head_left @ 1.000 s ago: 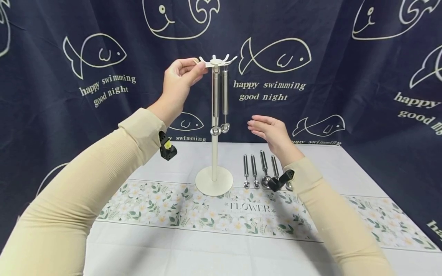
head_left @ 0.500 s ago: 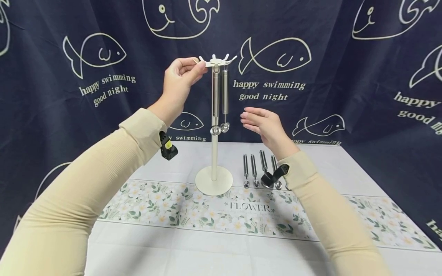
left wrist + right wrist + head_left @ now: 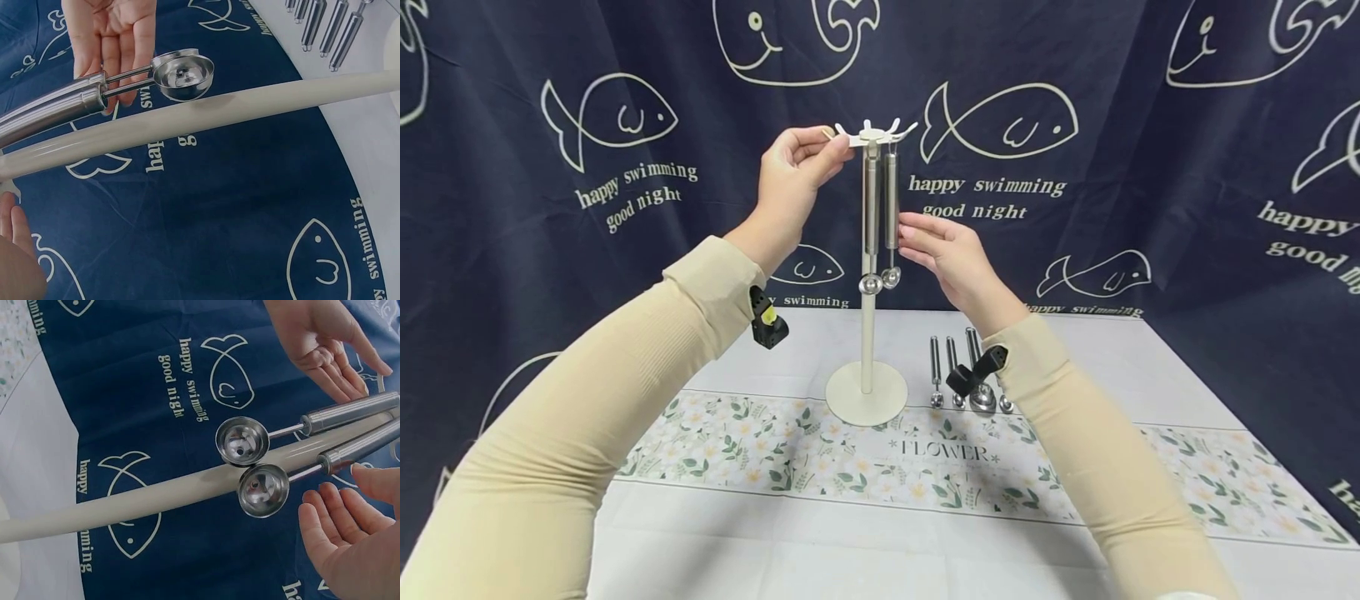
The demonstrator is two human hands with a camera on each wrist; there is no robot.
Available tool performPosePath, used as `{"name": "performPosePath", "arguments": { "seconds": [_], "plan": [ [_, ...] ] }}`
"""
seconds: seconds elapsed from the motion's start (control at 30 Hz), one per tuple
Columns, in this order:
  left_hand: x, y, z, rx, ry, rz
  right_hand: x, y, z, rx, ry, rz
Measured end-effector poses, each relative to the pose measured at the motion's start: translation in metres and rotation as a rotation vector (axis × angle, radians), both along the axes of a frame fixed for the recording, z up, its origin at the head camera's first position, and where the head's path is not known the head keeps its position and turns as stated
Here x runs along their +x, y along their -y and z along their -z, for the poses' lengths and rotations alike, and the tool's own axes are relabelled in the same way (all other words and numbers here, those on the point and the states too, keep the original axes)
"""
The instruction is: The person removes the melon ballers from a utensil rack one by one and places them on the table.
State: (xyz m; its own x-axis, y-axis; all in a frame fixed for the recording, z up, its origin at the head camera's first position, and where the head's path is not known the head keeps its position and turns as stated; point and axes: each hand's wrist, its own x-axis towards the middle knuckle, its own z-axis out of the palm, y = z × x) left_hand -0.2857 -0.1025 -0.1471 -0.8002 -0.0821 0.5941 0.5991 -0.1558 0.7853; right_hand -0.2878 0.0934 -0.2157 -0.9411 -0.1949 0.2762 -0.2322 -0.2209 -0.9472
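A cream stand [image 3: 867, 333] with a round base and curved hooks at its top stands on the table. Two steel melon ballers hang side by side from it, bowls down: the front one [image 3: 872, 208] and the right one [image 3: 892, 200]. My left hand [image 3: 788, 183] pinches a hook at the left of the stand's top between thumb and fingers. Beside the right melon baller is my right hand [image 3: 951, 258], fingers extended. In the right wrist view its thumb [image 3: 369, 475] lies close to that handle; contact is hard to tell.
Several more steel scoops [image 3: 936, 362] lie in a row on the white table [image 3: 760, 533], partly behind my right forearm. A floral runner [image 3: 722, 450] crosses the table. Behind hangs a dark blue curtain [image 3: 715, 208] with fish drawings.
My right hand has moved left and up, from apart to right beside the right melon baller's handle. My left hand keeps its hold on the stand's hook.
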Motion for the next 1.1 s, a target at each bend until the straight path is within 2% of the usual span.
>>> {"name": "performPosePath", "arguments": {
  "seconds": [0.2,0.4,0.7,1.1],
  "plan": [
    [0.001,0.0,-0.002,0.023,0.016,0.007,0.001,0.005,-0.005,0.01,-0.039,-0.011],
    [0.002,-0.001,-0.001,0.018,0.021,0.005,0.003,0.01,-0.006,-0.04,-0.07,-0.033],
    [0.0,-0.003,0.0,0.001,0.0,0.0,0.008,0.007,-0.006,-0.057,-0.084,0.009],
    [0.002,-0.002,-0.001,0.03,0.025,-0.001,0.015,0.0,-0.007,-0.047,-0.136,0.033]
  ]
}}
